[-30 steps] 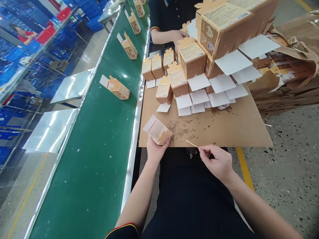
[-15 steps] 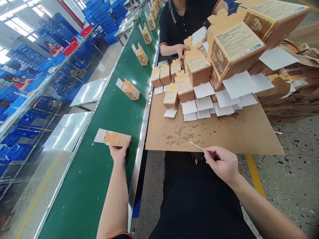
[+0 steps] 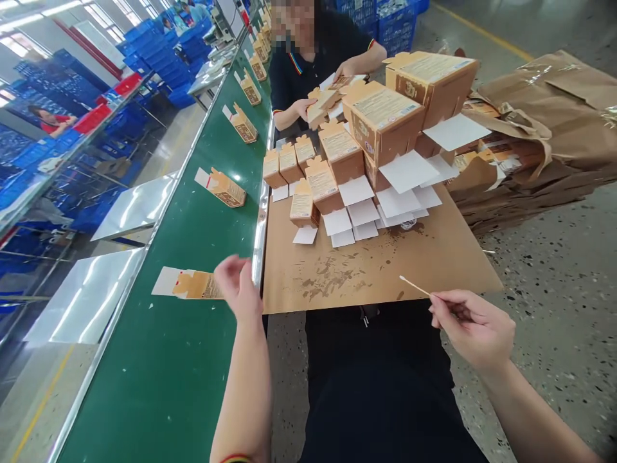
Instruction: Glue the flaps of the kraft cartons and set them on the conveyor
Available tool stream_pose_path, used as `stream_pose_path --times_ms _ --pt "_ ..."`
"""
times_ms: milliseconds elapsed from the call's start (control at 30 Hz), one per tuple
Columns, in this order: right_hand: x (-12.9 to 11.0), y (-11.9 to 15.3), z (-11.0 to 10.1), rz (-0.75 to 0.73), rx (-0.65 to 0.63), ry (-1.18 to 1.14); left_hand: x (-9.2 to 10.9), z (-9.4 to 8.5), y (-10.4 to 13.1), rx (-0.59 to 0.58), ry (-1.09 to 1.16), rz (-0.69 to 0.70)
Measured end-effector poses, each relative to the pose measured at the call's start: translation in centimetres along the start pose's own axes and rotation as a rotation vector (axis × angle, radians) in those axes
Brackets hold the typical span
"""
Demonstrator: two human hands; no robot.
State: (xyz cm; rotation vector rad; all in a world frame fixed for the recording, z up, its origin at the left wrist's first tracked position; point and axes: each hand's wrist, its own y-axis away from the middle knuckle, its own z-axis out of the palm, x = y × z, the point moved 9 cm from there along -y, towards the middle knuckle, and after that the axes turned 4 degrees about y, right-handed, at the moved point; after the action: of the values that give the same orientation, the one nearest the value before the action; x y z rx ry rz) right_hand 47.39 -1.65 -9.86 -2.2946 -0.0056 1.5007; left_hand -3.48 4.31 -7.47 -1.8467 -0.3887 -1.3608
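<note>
My left hand [image 3: 238, 288] is over the right side of the green conveyor belt, slightly blurred, its fingers loosely curled and apart from the thumb, with nothing in it. Partly behind it, a small brown carton [image 3: 195, 284] with its white flap out lies on the belt. My right hand [image 3: 475, 328] pinches a cotton swab [image 3: 413, 285] near one end; the white tip points left over the front edge of the cardboard sheet [image 3: 434, 263]. Small cartons [image 3: 303, 204] with open flaps stand stacked on that sheet, beyond both hands.
Several more cartons [image 3: 224, 188] stand in a row along the conveyor belt [image 3: 183, 366], whose metal rail [image 3: 261, 238] borders the cardboard. A co-worker [image 3: 318, 64] across the stack handles cartons. Brown paper bundles [image 3: 540, 161] lie at right; blue crates [image 3: 376, 26] stand behind.
My left hand has let go of the carton on the belt and moved right. My right hand still holds the cotton swab. The view has shifted, and the co-worker's hands now hold other cartons.
</note>
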Motion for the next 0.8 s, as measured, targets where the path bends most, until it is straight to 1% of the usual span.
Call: stream_pose_path --times_ms 67,100,133,167,200,233,267,300,333,367,400,433,500,567,600,667,733,800 --pt "-0.4 0.1 1.0 -0.013 -0.035 -0.030 -0.8 6.9 -3.6 -0.134 0.065 -0.157" --pt "-0.7 0.2 1.4 -0.020 -0.050 -0.043 -1.3 10.2 -5.0 -0.210 0.069 -0.251" --pt "-1.0 0.2 1.6 -0.027 -0.057 -0.051 -2.0 13.1 -5.9 -0.269 0.048 -0.352" --pt "-1.3 0.3 1.8 -0.033 -0.061 -0.052 -2.8 15.5 -6.4 -0.314 0.023 -0.451" --pt "-1.6 0.5 1.8 -0.040 -0.064 -0.049 -3.4 17.6 -6.4 -0.359 0.001 -0.536" --pt "-1.7 0.6 1.7 -0.044 -0.062 -0.041 -3.9 19.1 -6.1 -0.396 -0.016 -0.604" --pt "-1.8 0.7 1.4 -0.044 -0.055 -0.031 -4.3 20.2 -5.7 -0.427 -0.024 -0.654" --pt "-1.7 0.7 0.9 -0.037 -0.041 -0.016 -4.6 20.8 -5.1 -0.454 -0.025 -0.688" --pt "-1.3 0.6 0.3 -0.019 -0.022 0.005 -4.9 20.9 -4.5 -0.470 -0.022 -0.709" --pt "-0.8 0.4 -0.4 0.006 -0.001 0.033 -5.1 20.5 -3.9 -0.475 -0.020 -0.723" --pt "-0.2 0.1 -1.1 0.034 0.021 0.068 -5.2 19.6 -3.4 -0.469 -0.019 -0.731" --pt "0.4 -0.5 -1.8 0.061 0.036 0.109 -5.4 18.4 -3.0 -0.459 -0.022 -0.734" --pt "1.2 -2.3 -2.9 0.087 0.050 0.211 -5.6 15.3 -2.2 -0.407 0.003 -0.732" --pt "1.5 -4.9 -3.4 0.073 0.056 0.324 -5.7 12.0 -1.3 -0.334 0.109 -0.744" --pt "1.5 -6.4 -3.4 0.057 0.051 0.377 -5.7 10.7 -0.6 -0.315 0.192 -0.758" --pt "1.4 -9.5 -2.6 0.017 0.008 0.467 -5.3 8.9 1.3 -0.325 0.367 -0.782" --pt "1.4 -12.2 -0.9 -0.051 -0.085 0.535 -4.6 8.2 3.6 -0.389 0.466 -0.772" --pt "1.7 -14.3 0.8 -0.146 -0.169 0.573 -3.8 7.9 5.7 -0.450 0.479 -0.721"
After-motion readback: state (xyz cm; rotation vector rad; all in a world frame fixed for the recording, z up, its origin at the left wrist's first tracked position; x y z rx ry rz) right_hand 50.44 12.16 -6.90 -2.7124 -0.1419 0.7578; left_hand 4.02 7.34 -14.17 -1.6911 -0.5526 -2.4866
